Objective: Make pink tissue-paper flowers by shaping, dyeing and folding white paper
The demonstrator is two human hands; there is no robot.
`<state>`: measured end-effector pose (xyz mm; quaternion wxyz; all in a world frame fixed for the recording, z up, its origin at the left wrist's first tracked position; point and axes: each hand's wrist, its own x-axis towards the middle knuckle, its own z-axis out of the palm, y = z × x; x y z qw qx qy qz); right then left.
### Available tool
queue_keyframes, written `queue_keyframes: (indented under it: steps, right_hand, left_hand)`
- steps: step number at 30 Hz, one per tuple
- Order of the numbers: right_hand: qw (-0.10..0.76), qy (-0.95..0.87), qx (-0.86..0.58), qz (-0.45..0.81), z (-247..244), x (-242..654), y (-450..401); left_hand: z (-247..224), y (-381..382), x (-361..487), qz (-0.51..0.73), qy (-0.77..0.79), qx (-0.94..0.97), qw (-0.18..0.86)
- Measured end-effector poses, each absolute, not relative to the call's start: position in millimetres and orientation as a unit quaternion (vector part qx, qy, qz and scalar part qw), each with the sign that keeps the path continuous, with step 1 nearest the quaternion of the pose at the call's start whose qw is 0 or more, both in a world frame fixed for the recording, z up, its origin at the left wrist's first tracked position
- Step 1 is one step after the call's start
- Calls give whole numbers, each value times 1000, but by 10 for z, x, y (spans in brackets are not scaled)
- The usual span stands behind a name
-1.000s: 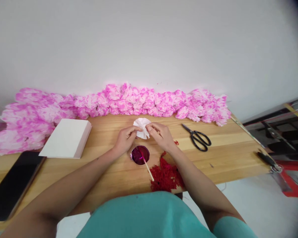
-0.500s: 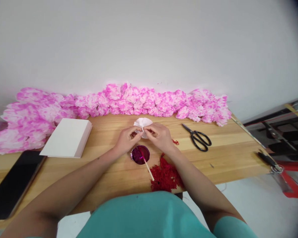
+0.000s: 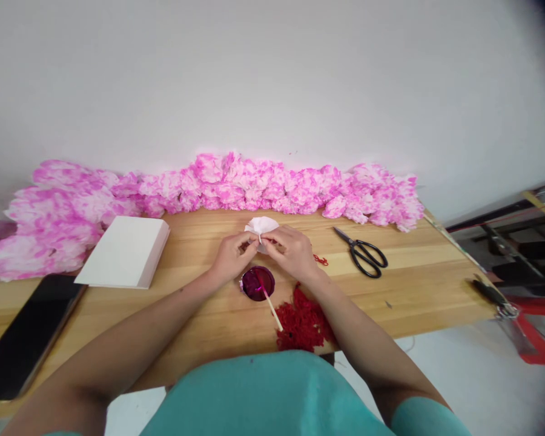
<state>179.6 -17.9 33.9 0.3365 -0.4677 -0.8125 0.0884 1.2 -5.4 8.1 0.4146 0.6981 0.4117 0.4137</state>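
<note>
While the left hand (image 3: 232,254) and right hand (image 3: 293,249) pinch the white paper (image 3: 262,224) near frame centre, gentle, even pressure should avoid tears. Clearance from the purple dish (image 3: 253,283) below likely prevents stains.

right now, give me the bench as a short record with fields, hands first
left hand: pinching the gathered white paper
right hand: pinching the same paper
below hands: purple dish, one end of a pale stick inside
by right forearm: red yarn
right: black-handled scissors
left: white stack, dark phone
along wall: pink-and-white ruffled bunches
</note>
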Motion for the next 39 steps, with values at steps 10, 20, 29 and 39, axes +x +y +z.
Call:
queue_keyframes:
  steps: [10,20,29,39]
  right_hand:
    - [316,-826,-463,60,349,1783,-183]
    - [309,-828,-465,51,356,1788,-184]
    - [342,-797,-486,102,335,1790,-172]
    - [402,-633,-544,378,270,1861,-43]
  left_hand:
    - [58,-55,17,415,420,696,408]
    - [67,-55,12,403,422,711,392]
    - [78,-56,15,406,431,712,377]
    - [97,0,-12,440,418,609,511]
